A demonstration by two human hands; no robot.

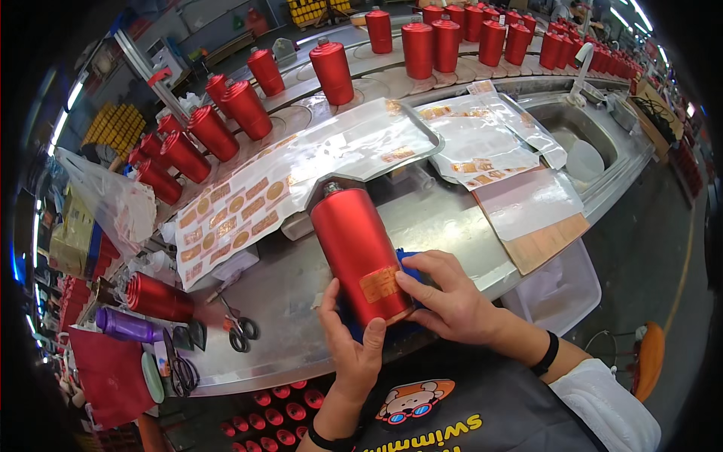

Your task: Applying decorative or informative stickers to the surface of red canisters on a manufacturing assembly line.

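A glossy red bottle [348, 233] with a short narrow neck leans away from me over the metal worktop. My left hand [351, 345] is closed round its lower left side, thumb near the base. At the lower right my right hand [450, 297] also grips it, with the thumb at the edge of a gold rectangular decal [379, 285] on the bottle's wall. Under and behind the bottle's lower end shows some blue material [407, 264], mostly hidden. Beyond the bottle lies a white sheet [260, 177] printed with several gold decals.
Many red bottles [418, 51] stand along a curved conveyor [297, 117] at the back. More decal sheets [489, 135], a board [546, 245] and a sink [561, 113] are to the right. Scissors [239, 331], a purple bottle [128, 325] and a lying red bottle [160, 297] are on the left.
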